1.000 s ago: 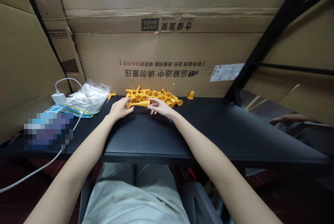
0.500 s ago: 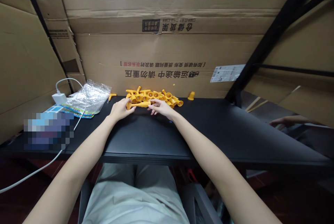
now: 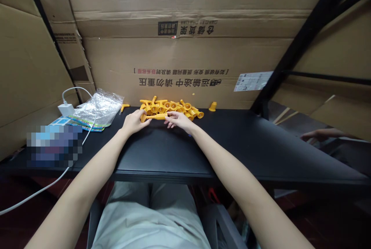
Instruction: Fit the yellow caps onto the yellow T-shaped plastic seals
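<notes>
Between my two hands, just above the front of the pile, lies a yellow plastic corkscrew (image 3: 158, 116), held sideways. My left hand (image 3: 133, 121) pinches its handle end with thumb and fingers, hiding part of it. The fingertips of my right hand (image 3: 180, 120) close on the other end of the corkscrew. Behind both hands sits a pile of yellow corkscrews (image 3: 173, 105), several with bell-shaped open ends facing me. A loose yellow T-shaped handle with a thin spiral (image 3: 125, 106) rests left of the pile. A single yellow bell-shaped sleeve (image 3: 212, 106) stands upright to the right.
Clear plastic bags (image 3: 100, 106) and a white plug (image 3: 66, 109) with its cable (image 3: 62, 174) occupy the left of the black table (image 3: 232, 144). A blurred-out item (image 3: 54, 144) lies nearer. Cardboard (image 3: 179, 52) walls the back. Another person's hand (image 3: 314, 135) shows beyond the right frame.
Almost nothing differs. The corkscrew has shifted or turned very slightly between my hands, which keep their places.
</notes>
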`<state>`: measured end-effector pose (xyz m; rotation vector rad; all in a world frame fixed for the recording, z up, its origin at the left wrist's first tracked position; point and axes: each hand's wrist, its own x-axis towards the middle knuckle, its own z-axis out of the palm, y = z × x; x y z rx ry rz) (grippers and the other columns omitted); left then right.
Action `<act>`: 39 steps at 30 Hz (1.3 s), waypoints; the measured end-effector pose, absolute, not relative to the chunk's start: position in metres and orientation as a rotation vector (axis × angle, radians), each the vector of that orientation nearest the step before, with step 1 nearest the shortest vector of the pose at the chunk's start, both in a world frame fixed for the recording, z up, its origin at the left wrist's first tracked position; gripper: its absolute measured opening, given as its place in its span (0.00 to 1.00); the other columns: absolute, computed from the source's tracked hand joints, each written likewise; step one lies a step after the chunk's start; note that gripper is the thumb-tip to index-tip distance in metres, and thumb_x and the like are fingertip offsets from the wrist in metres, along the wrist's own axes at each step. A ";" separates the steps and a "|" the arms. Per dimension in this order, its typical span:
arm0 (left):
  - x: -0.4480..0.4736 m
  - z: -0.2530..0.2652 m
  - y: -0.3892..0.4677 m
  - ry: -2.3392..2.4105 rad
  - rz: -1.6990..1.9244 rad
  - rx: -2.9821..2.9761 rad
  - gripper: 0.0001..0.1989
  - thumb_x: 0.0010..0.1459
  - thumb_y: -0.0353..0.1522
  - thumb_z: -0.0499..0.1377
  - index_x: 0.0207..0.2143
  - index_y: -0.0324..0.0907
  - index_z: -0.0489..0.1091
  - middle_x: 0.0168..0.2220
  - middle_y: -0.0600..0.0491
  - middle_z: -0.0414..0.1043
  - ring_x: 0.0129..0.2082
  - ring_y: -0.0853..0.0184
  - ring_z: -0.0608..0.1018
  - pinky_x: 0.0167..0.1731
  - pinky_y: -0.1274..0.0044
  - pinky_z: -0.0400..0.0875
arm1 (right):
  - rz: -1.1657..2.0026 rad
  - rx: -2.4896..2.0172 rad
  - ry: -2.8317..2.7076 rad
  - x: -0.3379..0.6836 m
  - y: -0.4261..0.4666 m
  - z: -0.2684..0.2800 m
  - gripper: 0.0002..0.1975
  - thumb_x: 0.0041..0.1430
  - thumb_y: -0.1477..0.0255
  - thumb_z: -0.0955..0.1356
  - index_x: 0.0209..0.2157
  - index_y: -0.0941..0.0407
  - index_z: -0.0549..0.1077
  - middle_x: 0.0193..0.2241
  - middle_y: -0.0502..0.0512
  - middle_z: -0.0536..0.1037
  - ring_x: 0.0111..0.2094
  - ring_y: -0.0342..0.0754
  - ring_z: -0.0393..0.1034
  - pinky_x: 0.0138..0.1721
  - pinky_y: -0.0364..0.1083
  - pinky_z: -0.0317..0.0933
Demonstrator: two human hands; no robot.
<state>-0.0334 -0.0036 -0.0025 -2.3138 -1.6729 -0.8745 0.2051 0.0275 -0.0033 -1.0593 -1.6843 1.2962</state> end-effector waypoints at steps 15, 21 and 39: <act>-0.035 -0.003 -0.002 -1.724 -0.876 -2.382 0.23 0.54 0.48 0.58 0.47 0.43 0.68 0.44 0.47 0.73 0.42 0.60 0.76 0.41 0.72 0.69 | 1.427 -1.029 -1.563 0.202 0.026 -0.006 0.15 0.56 0.68 0.71 0.43 0.59 0.68 0.32 0.58 0.80 0.25 0.42 0.75 0.26 0.40 0.69; -0.035 -0.011 0.003 -1.597 -1.106 -2.621 0.44 0.52 0.49 0.60 0.66 0.46 0.43 0.61 0.44 0.58 0.50 0.61 0.73 0.46 0.71 0.70 | 1.287 -0.841 -1.496 0.202 0.026 0.006 0.21 0.49 0.66 0.75 0.41 0.53 0.64 0.31 0.51 0.77 0.29 0.47 0.77 0.39 0.50 0.72; -0.041 -0.013 0.013 -1.664 -0.865 -2.670 0.11 0.56 0.34 0.55 0.36 0.40 0.75 0.35 0.50 0.76 0.33 0.67 0.75 0.37 0.76 0.69 | -0.078 -1.420 -2.014 0.198 0.083 0.031 0.28 0.55 0.79 0.59 0.58 0.56 0.62 0.52 0.62 0.72 0.53 0.57 0.66 0.56 0.61 0.55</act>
